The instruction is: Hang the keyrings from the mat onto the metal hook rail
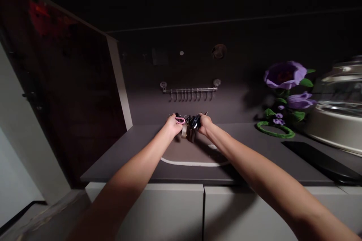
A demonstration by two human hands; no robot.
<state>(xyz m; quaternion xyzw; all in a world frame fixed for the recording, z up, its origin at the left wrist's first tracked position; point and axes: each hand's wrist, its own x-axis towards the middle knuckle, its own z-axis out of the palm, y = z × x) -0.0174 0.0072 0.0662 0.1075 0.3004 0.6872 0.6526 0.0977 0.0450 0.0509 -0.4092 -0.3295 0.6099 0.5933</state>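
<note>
Over the brown mat (181, 154), both my hands grip parts of a bunch of keys (191, 131). Closed around a pink loop (180, 120), which looks like a carabiner or key strap, is my left hand (172, 124). My right hand (205, 123) is closed on a black key fob (196, 121). Dark and light pieces dangle between the hands, too small to tell apart. Behind them on the wall, a clear rail (190, 90) carries a row of bare hooks.
Purple crocheted flowers (285, 75) with a green ring base (275, 130) stand to the right. Beside them are a domed, cream-based appliance (336, 120) and a flat black object (322, 160). A shelf overhangs the grey counter (121, 154). White cabinet doors (169, 211) lie below.
</note>
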